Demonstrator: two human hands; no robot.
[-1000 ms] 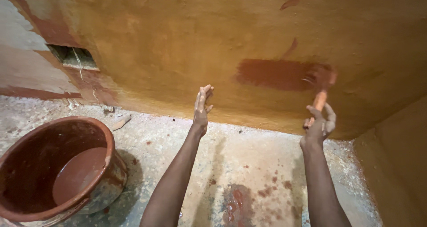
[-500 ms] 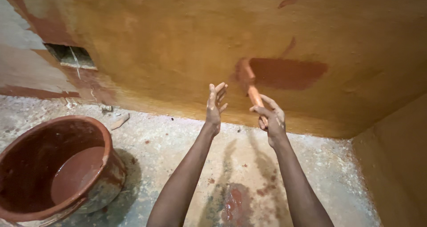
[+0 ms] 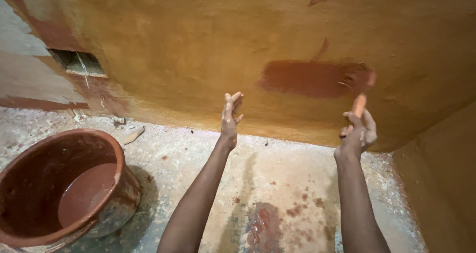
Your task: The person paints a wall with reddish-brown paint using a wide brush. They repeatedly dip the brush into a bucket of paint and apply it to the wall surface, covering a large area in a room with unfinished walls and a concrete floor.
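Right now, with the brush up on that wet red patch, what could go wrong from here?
Paint may drip off the brush in the right hand; red spots already mark the floor under the arms. The left hand is raised open close to the wall, so it could smear the wet red patch beside it. The paint bucket stands close at lower left; a step could knock it.

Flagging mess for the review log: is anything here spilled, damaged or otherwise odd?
Yes. Red-brown drips and a wet puddle stain the floor below the right hand holding the brush. At the upper left, a rough hole gapes in the wall. The left hand is empty.
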